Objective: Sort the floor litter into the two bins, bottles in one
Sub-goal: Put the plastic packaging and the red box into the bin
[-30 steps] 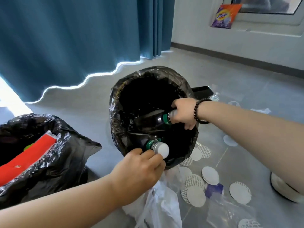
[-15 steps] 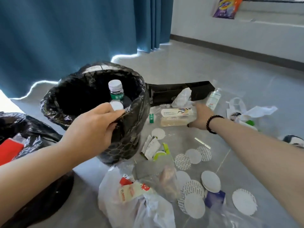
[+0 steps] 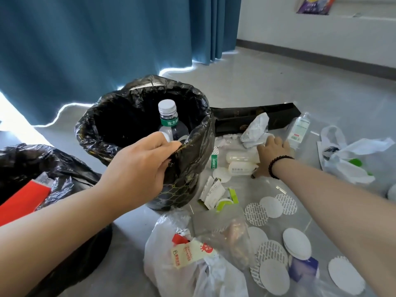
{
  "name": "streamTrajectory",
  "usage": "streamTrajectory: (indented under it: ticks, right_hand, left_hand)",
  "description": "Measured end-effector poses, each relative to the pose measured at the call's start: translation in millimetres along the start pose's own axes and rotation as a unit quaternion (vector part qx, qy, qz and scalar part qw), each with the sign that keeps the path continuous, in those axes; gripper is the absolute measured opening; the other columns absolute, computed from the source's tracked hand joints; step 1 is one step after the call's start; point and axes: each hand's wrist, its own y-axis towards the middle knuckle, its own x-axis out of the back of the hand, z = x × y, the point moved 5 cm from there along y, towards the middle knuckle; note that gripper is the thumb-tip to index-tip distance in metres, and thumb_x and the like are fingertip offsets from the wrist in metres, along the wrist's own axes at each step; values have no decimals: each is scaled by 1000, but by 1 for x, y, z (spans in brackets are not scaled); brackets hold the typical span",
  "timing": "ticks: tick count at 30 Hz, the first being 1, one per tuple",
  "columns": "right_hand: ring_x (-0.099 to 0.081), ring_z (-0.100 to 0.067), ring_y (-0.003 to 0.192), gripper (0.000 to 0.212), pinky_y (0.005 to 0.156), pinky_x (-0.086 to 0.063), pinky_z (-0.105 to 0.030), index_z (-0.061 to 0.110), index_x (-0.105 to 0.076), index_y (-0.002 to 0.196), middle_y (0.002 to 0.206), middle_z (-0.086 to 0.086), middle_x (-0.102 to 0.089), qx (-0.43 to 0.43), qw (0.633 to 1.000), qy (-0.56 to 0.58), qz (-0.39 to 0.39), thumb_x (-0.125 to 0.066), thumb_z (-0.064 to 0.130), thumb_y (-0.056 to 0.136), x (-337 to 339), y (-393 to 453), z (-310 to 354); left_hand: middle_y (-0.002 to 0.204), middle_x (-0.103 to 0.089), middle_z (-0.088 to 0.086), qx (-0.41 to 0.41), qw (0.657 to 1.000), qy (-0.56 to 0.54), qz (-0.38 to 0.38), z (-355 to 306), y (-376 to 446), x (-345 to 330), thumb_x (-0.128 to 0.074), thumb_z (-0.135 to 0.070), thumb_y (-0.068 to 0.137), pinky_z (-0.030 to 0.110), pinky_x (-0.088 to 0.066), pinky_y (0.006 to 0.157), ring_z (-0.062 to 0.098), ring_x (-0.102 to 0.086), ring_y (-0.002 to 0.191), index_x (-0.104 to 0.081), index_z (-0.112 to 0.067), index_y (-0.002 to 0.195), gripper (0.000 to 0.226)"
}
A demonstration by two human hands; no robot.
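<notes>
A bin lined with a black bag (image 3: 194, 116) stands upright on the grey floor, with a clear green-labelled bottle (image 3: 169, 123) standing in it. My left hand (image 3: 139, 168) pinches the liner at the bin's near rim. My right hand (image 3: 272, 155) lies palm down on the floor litter, fingers spread, over the right ends of two small white bottles (image 3: 241, 162). Its fingertips touch a crumpled white wrapper (image 3: 255, 129). A second black-lined bin (image 3: 55, 159) at the left holds a red flat item (image 3: 23, 198).
A clear bottle (image 3: 299, 129) lies beyond my right hand, beside a flat black box (image 3: 252, 116). Several white round discs (image 3: 272, 206) and torn packets (image 3: 212, 194) cover the floor. A white bag with a carton (image 3: 192, 264) lies near me, another white bag (image 3: 351, 166) at the right.
The bottle bin went from tipped toward me to upright. My left hand shifted from a bottle cap to the rim. My right hand left the bin and reached down to the small white bottles.
</notes>
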Motion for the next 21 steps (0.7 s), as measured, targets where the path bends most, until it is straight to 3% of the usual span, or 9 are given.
streamTrajectory:
  ticks: [4,7,10,12,16,18,19,21]
  right_hand:
    - [-49,-25,116,81,92,-44,-38,15,-34,120,124,-5,-52,-25,996,79,34,-77,54,62,-23,-41,-2]
    - [-55,-24,105,79,83,-49,-35,15,-38,113,118,-5,-52,-98,968,221,61,-76,58,59,-37,-85,-9]
    - [-54,-20,82,61,67,-44,-30,14,-46,94,96,-4,-54,-176,859,478,41,-81,49,60,-49,-145,-10]
    - [-54,-15,70,51,64,-45,-31,16,-50,81,80,-1,-58,-232,763,602,13,-86,43,58,-57,-187,-6]
    - [-61,-26,76,42,80,-53,-46,19,-51,81,88,-9,-64,-335,584,732,-100,-85,36,64,-43,-232,6]
    - [-58,-24,80,47,75,-49,-38,12,-51,95,90,-6,-61,-299,578,750,-113,-80,39,70,-14,-241,18]
    - [-55,-20,77,45,69,-46,-32,11,-50,99,88,-4,-59,-261,597,749,-118,-77,38,74,7,-247,22]
    - [-54,-9,71,39,56,-41,-15,17,-48,99,87,2,-58,-134,662,726,-127,-74,36,78,61,-259,34]
  left_hand:
    - [85,-58,8,-9,1000,22,19,-4,-1,2,-53,-3,80,38,-53,49,26,-56,59,-65,-3,118,39]
    - [109,-60,7,48,998,0,47,-5,2,6,-51,-6,89,47,-53,64,29,-60,72,-39,-15,143,56]
    - [123,-47,-1,208,973,-86,51,-7,9,19,-60,-30,87,45,-50,85,25,-56,95,-8,-25,152,83]
    - [120,-43,0,253,965,-57,41,-21,11,28,-62,-39,83,43,-46,90,24,-50,104,-9,-22,150,87]
    - [127,-41,3,266,963,-45,-12,-67,2,36,-60,-38,83,39,-38,98,26,-39,120,-24,-17,146,76]
    - [134,-39,1,258,961,-95,25,-90,-5,29,-59,-44,83,38,-39,101,25,-38,127,-23,-18,146,77]
    - [139,-37,0,276,949,-140,65,-100,-8,28,-61,-51,81,39,-39,103,23,-37,130,-20,-18,148,84]
    - [142,-39,-2,336,890,-274,138,-103,-12,18,-66,-66,68,37,-42,102,20,-42,130,-21,-22,148,102]
